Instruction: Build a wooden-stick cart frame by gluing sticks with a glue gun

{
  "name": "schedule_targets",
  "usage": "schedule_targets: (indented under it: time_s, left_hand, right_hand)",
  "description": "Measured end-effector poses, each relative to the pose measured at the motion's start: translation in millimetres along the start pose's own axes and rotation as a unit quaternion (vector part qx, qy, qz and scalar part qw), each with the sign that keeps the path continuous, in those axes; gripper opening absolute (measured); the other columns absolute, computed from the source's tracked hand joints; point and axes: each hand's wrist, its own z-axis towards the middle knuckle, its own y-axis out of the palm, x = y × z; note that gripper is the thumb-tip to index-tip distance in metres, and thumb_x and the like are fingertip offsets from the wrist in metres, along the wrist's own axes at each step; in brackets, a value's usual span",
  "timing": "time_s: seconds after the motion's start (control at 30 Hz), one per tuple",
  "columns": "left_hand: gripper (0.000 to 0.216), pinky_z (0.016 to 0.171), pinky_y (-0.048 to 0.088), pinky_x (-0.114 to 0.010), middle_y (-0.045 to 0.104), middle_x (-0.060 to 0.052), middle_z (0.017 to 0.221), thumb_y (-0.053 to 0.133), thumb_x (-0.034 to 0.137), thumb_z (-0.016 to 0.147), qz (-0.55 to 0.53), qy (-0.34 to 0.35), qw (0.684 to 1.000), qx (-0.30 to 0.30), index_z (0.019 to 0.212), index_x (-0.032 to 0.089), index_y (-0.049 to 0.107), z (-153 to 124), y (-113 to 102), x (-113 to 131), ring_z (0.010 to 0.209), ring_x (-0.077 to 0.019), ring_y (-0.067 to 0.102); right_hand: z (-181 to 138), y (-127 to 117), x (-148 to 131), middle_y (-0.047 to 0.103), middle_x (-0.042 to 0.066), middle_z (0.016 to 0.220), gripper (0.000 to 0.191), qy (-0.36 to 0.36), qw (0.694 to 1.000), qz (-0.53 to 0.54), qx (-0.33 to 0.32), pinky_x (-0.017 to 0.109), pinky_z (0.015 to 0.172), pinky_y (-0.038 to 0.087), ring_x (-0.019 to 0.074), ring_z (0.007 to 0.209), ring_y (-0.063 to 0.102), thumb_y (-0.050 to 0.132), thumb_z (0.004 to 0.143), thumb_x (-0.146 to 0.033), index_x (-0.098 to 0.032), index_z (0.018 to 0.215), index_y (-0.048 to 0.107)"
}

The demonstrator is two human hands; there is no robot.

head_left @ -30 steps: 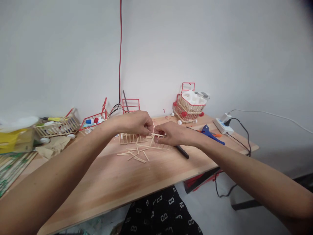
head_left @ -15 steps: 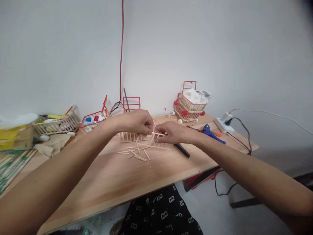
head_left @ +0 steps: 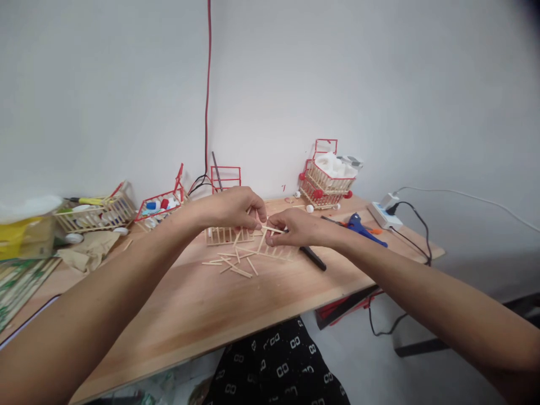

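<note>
- Table [head_left: 189, 315]: wooden top, you work near the middle of its back half, well in from the front edge.
- Finished model carts: one with red trim and white stuff inside at the back right [head_left: 327, 177], two more lying along the back left edge [head_left: 160, 205] [head_left: 99, 211].
- Power strip [head_left: 382, 214] at the right edge, blue glue gun [head_left: 363, 228] just beside it, cord running off the right corner.
- Your left hand [head_left: 234, 208]: fingers pinched narrow over the loose end of a thin wooden stick [head_left: 272, 229].
- Your right hand [head_left: 297, 228]: pinched shut on the other end of that same stick, held just above the tabletop.
- Ladder-like stick panel [head_left: 228, 236] lies flat right under your left hand; a second panel [head_left: 276, 251] under your right.
- Loose sticks [head_left: 234, 264] scattered just in front of both hands, toward the front edge.
- Black pen-like tool [head_left: 314, 259] touching the tabletop beside your right wrist.
- Risk, my read: stick is thin, two opposed pinches can snap or bow it if you twist.
- Risk: forearms hover over the loose sticks; a drop of either wrist would scatter them or shift the panels.
- Risk: glue gun looks plugged in near your right elbow; a sweep back could catch the cord.
- Writing: no brand or label readable anywhere; the cloth below the front edge shows only a repeating white pattern.
</note>
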Motion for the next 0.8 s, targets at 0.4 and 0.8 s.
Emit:
schedule_targets:
  time_s: [0.4,0.8]
  left_hand:
    - [0.022,0.052,0.035,-0.02,0.062,0.001,0.061,0.062,0.025,0.072,-0.055,-0.011,0.998,-0.003,0.089,0.014,0.071,1.7,10.8,-17.3,0.055,-0.0102,0.055]
    - [0.014,0.048,0.032,-0.019,0.058,0.003,0.054,0.065,0.025,0.071,-0.079,-0.008,0.997,0.011,0.079,0.015,0.071,-0.7,10.9,-16.6,0.05,-0.0078,0.051]
  right_hand:
    - [2.4,2.2,-1.4,0.047,-0.005,0.06,0.016,0.041,0.998,0.046,-0.027,0.022,0.052,0.025,0.0092,0.056,0.04,0.064,0.074,-0.033,-0.016,0.075,0.064]
    - [5.2,3.0,-2.3,0.053,-0.004,0.063,0.013,0.037,0.999,0.027,-0.023,0.022,0.053,0.026,0.0098,0.058,0.042,0.064,0.074,-0.029,-0.016,0.075,0.065]
